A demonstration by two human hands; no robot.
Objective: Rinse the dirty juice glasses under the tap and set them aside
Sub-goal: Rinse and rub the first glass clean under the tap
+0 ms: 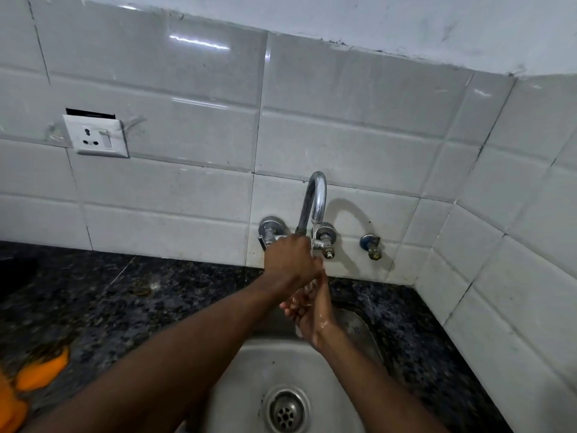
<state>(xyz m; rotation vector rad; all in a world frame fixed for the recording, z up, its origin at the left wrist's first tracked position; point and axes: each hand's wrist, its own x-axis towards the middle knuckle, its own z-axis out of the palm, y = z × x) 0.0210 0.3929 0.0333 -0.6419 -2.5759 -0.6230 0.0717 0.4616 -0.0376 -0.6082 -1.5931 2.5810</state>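
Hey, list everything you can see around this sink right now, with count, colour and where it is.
Tap: one, chrome, on the wall above the sink, water running.
Spare valve: one, blue and brass, right of the tap.
Sink: one, steel, bottom centre.
Drain: one, steel, in the sink floor.
Counter: one, black speckled stone, around the sink.
Socket: one, white, wall tile at left.
Orange pieces: a few, orange, blurred, counter's left edge.
Tiles: many, white, back and right walls.
Glasses: none clearly visible.
Left hand: on the tap's base.
Right hand: wet, under the stream; contents unclear.
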